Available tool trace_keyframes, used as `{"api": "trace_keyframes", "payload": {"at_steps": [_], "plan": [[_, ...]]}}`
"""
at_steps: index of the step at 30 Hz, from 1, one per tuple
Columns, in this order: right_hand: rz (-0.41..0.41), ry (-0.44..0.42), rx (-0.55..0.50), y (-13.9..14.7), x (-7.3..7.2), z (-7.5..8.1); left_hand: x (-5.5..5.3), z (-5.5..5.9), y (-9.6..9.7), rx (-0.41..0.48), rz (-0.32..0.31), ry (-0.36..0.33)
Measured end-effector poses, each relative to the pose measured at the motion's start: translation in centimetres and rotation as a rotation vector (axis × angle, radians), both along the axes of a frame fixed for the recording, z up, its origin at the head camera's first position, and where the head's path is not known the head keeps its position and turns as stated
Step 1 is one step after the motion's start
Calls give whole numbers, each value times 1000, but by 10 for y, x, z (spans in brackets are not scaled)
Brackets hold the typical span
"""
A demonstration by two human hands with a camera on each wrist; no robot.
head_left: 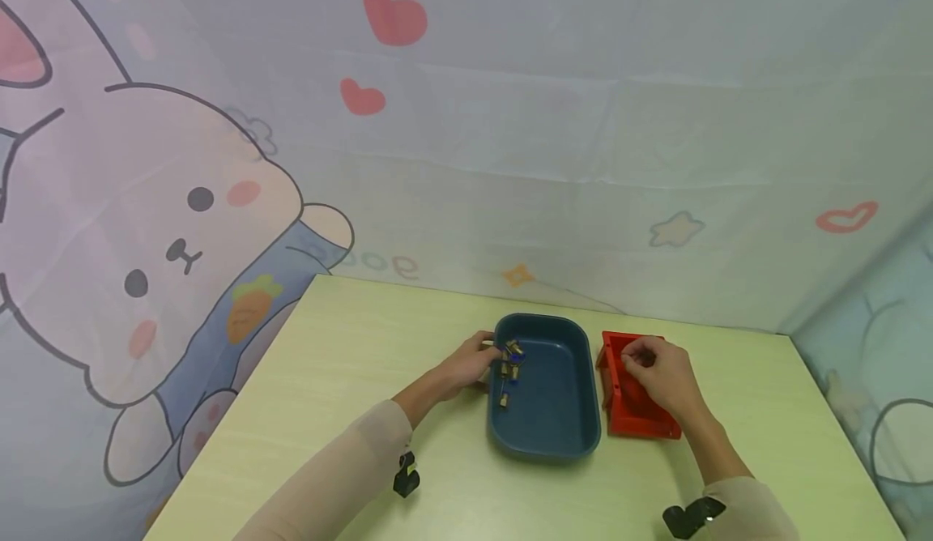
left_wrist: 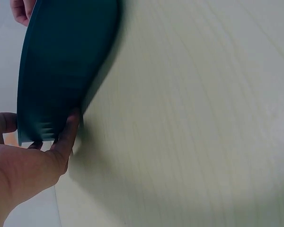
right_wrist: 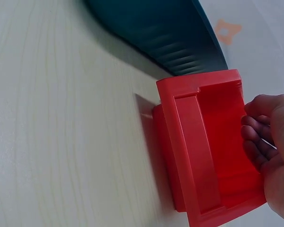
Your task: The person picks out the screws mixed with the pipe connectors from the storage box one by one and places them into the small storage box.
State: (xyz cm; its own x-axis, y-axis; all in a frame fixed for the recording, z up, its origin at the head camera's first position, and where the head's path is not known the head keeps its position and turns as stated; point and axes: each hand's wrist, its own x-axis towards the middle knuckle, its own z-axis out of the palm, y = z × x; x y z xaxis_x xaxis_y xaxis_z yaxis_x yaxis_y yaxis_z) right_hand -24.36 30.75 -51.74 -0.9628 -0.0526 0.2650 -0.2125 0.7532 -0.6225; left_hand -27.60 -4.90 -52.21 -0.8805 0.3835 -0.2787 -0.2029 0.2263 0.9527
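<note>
At the table (head_left: 437, 484), the left grip (head_left: 469, 363) clasps the tray's (head_left: 551, 407) left side.

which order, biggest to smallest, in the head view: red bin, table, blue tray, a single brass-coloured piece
1. table
2. blue tray
3. red bin
4. brass-coloured piece

The brass-coloured pieces look too alike to rank against each other.

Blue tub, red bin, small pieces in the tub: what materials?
Blue tub: probably moulded plastic, smooth and satin, with ridges on its wall. Red bin: likely plastic, smooth, uniformly coloured with a moulded rim. Small pieces: brass-like metal by their gold colour; blue parts possibly plastic, too small to confirm.
</note>
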Motion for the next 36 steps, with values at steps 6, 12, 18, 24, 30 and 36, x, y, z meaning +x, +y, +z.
{"api": "trace_keyframes", "payload": {"at_steps": [6,12,18,24,30,36], "plan": [[22,-17,-19,1,0,5,0,-2,0,6,5,-2],[42,-17,-26,0,-4,10,0,-3,0,12,8,1],[91,17,-81,-13,-7,22,0,-4,-1,26,15,-1],[113,15,-139,-30,-11,24,0,-3,0,34,21,-6],[139,-12,-202,-46,-15,19,0,-3,1,35,22,-15],[150,-35,-261,-58,-19,15,0,-3,2,32,20,-8]]}}
